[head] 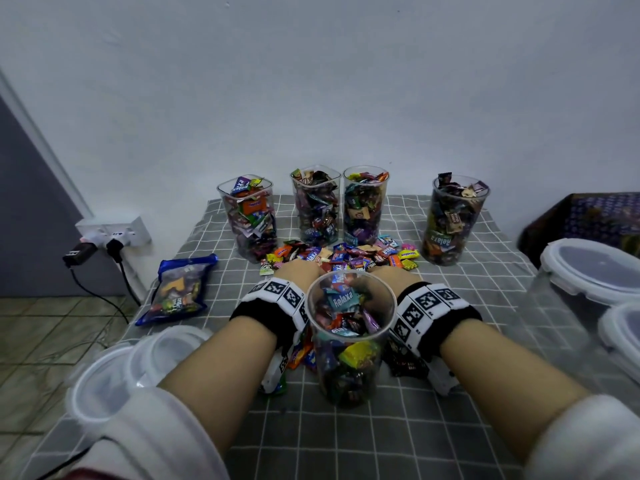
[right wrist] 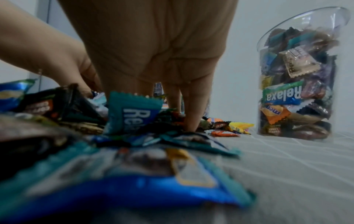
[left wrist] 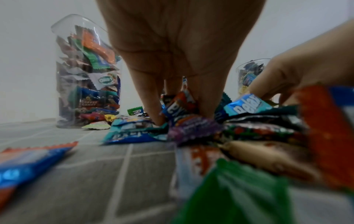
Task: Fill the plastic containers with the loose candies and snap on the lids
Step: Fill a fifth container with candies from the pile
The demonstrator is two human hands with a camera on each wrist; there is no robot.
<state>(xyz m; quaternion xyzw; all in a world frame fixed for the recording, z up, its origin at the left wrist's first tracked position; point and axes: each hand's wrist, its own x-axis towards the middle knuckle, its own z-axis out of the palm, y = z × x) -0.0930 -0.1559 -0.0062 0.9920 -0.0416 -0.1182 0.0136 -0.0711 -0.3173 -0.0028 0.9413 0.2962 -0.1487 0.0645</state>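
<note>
From the head view, my left hand (head: 300, 271) and right hand (head: 387, 274) both reach into the pile of loose candies (head: 346, 256) on the tabletop (head: 485, 306), which wears a grey checked cloth. The near container (head: 349, 337) stands between my wrists, open and mostly full. Four more containers stand at the far edge, all heaped and without lids: one at far left (head: 249, 221), two in the middle (head: 317, 206) (head: 363, 206), one at far right (head: 453, 220). A blue candy bag (head: 180, 289) lies to the left. Clear lids (head: 138, 368) sit at the near left; lidded tubs (head: 602, 265) sit at the right.

From the left wrist, my left hand's fingers (left wrist: 153, 106) point down, slightly apart, their tips pushed into the wrappers; my right hand (left wrist: 298, 71) comes in from the right with its fingers curling round wrappers. The far-left container (left wrist: 86, 78) stands behind.

From the right wrist, my right hand's fingers (right wrist: 193, 106) are sunk in the candies; whether they pinch any I cannot tell. My left hand (right wrist: 47, 57) digs in beside it. The far-right container (right wrist: 298, 84) stands behind, apart from the pile.
</note>
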